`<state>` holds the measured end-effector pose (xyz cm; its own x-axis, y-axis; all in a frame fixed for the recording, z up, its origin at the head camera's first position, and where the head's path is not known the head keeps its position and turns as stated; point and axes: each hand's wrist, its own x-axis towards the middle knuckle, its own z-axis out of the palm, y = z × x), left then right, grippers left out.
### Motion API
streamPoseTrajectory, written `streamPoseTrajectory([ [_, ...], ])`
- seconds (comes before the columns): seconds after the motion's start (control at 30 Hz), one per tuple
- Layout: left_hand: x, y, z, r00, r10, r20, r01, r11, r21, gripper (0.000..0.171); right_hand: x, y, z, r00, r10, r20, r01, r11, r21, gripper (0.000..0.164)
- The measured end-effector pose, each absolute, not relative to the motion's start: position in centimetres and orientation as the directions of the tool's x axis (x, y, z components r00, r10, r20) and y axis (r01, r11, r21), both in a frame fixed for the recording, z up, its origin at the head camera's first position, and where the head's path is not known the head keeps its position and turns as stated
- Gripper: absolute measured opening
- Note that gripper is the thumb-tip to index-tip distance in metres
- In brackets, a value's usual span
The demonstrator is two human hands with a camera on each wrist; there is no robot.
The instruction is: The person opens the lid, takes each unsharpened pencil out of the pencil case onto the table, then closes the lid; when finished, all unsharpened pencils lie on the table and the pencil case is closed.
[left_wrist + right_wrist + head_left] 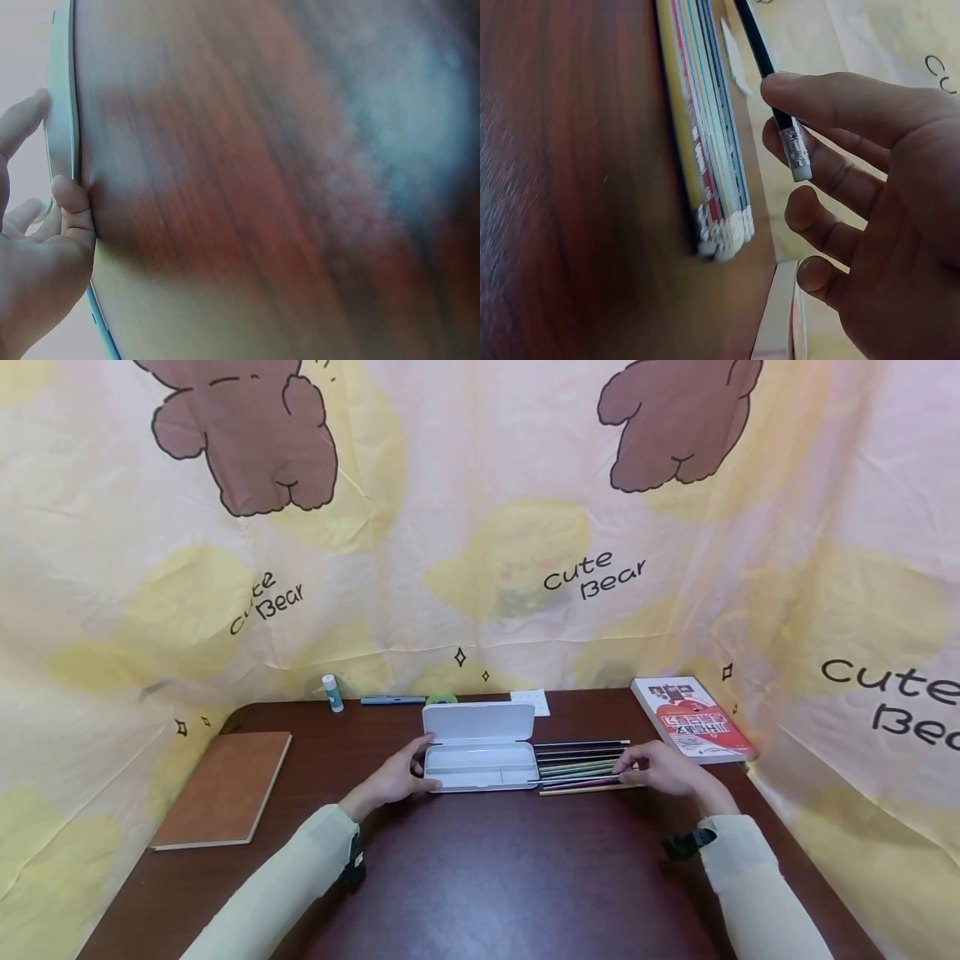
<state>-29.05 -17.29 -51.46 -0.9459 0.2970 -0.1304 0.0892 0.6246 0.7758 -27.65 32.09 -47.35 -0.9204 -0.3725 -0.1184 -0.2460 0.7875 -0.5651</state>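
A white pencil case (480, 723) lies on the table with its lid raised at the back and its compartments bare. My left hand (392, 779) grips the case's left end, thumb near the front corner and fingers towards the hinge. To the right of the case, several pencils (581, 757) lie side by side. Over their right ends, my right hand (660, 768) pinches one dark pencil (756, 37) between thumb and forefinger, close to its white eraser. In the right wrist view this pencil is raised off the row, and the other fingers are loosely bent.
A brown notebook (225, 789) lies at the left, and a red and white book (693, 718) at the back right. Along the back are a glue stick (333, 693), a blue pen (392, 700), a green tape roll (441, 698) and white paper (532, 700). A printed curtain (465, 527) surrounds the table.
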Motion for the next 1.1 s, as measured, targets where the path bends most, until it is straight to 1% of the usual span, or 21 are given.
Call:
streamPoseTrajectory([
  [0.27,-29.1,-17.3,-51.5,-0.945,0.301,-0.127,0.093,0.620,0.779,0.093,-27.4,33.3,-48.5,-0.903,-0.391,-0.178,-0.216,0.771,-0.599,0.008],
  [0.5,-29.1,-17.4,-51.6,-0.946,0.302,-0.122,0.097,0.618,0.780,0.093,-27.4,33.4,-49.3,-0.917,-0.337,-0.213,-0.163,0.803,-0.573,0.007],
  [0.83,-29.2,-17.4,-51.7,-0.946,0.300,-0.123,0.097,0.623,0.776,0.094,-27.4,32.9,-49.6,-0.936,-0.288,-0.202,-0.146,0.840,-0.522,0.007],
  [0.97,-29.1,-17.3,-51.7,-0.944,0.305,-0.126,0.099,0.626,0.774,0.094,-27.4,32.8,-49.4,-0.936,-0.297,-0.191,-0.155,0.831,-0.534,0.006],
  [1.1,-29.1,-17.3,-51.5,-0.945,0.301,-0.129,0.093,0.624,0.776,0.093,-27.7,32.3,-48.8,-0.942,-0.300,-0.149,-0.174,0.818,-0.548,0.008],
])
